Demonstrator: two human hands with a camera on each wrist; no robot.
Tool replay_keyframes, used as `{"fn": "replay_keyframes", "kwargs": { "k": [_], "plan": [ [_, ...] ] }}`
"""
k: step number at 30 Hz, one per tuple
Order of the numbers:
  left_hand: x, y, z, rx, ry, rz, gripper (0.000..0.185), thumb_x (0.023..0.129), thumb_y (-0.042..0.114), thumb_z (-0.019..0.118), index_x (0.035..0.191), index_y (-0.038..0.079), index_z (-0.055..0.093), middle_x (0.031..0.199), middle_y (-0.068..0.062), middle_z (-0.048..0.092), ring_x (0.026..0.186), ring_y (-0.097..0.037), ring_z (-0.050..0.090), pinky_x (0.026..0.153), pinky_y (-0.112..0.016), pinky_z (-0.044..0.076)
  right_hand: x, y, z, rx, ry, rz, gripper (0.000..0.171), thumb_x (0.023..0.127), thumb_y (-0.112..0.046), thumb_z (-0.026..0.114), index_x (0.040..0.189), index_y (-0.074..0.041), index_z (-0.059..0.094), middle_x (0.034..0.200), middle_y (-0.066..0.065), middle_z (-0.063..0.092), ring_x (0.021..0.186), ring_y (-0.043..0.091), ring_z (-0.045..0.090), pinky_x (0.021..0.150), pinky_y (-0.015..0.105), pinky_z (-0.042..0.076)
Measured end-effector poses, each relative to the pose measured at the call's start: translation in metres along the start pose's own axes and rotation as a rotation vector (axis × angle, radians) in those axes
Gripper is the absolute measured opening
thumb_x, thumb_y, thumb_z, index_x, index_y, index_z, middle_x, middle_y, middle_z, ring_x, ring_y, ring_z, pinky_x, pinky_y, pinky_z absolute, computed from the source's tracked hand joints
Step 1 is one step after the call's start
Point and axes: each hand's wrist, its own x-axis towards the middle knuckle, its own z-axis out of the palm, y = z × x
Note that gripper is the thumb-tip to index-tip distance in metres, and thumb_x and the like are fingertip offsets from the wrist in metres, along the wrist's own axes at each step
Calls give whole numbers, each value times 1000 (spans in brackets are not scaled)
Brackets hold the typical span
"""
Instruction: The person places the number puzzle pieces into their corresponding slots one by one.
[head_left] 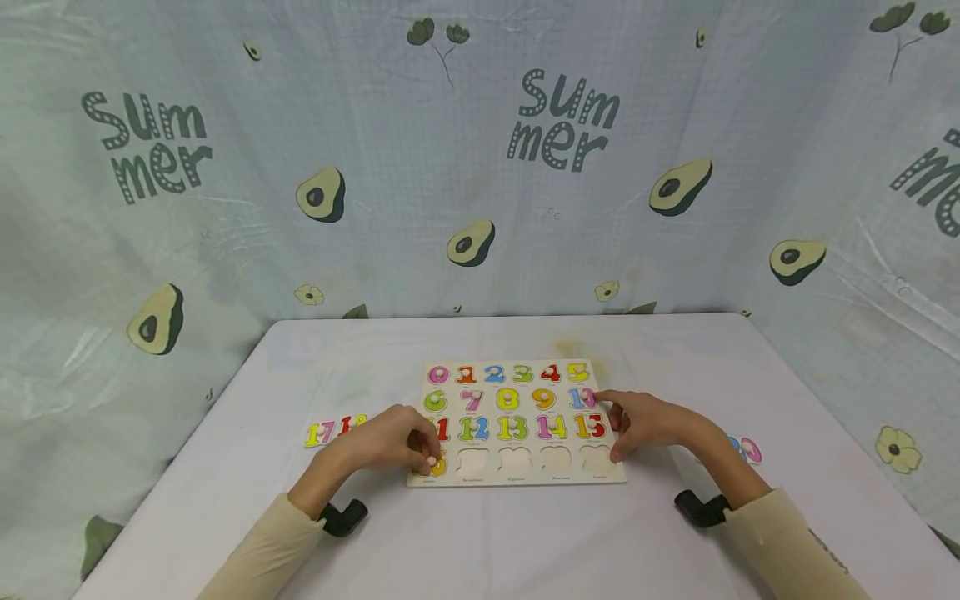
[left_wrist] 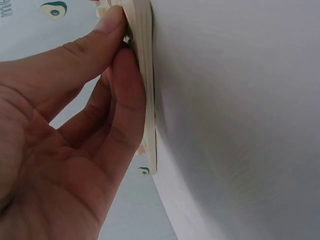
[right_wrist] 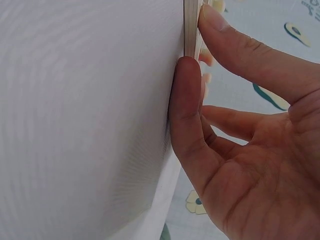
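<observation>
A wooden number board (head_left: 517,481) lies on the table, with rows of coloured number pieces in it and several bare recesses along its front row. My left hand (head_left: 390,442) is at the board's front left corner. Its thumb and a finger pinch the small knob of the yellow-orange number 16 piece (head_left: 438,465), which lies over the first recess and is partly hidden by the hand. At the opposite side, my right hand (head_left: 648,419) holds the board's right edge. In the right wrist view, the thumb is on the face and a fingertip (right_wrist: 187,72) against the side edge.
Left of the board lie a loose number 17 piece (head_left: 320,433) and a number 18 piece (head_left: 352,423), near the left wrist. Another loose piece (head_left: 750,450), blue and pink, shows partly behind the right forearm. A printed sheet (head_left: 555,250) hangs behind the table.
</observation>
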Motion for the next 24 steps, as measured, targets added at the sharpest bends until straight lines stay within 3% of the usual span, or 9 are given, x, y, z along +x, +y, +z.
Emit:
{"fn": "replay_keyframes", "kwargs": {
  "k": [5,16,24],
  "plan": [
    [-1,-1,-1,-12,-31,1,18,79,3,87,88,13,75,81,5,66,74,-9,59,69,-22,51,1,0,0,7,-2,-1,97,74,-13,92,154,1,39,98,7,55,91,21,51,76,34,43],
    [-5,5,-4,35,-31,-2,19,81,2,85,91,13,72,83,5,64,78,-10,57,71,-22,50,-1,-1,-1,8,-5,-31,96,74,-12,91,153,2,39,98,7,56,90,20,52,75,34,43],
    [-9,4,-16,73,9,6,18,82,14,87,95,15,73,85,6,67,79,-7,61,71,-24,52,-1,0,-1,3,-4,-22,95,74,-13,91,153,1,40,98,6,56,90,20,52,75,34,43]
  ]
}}
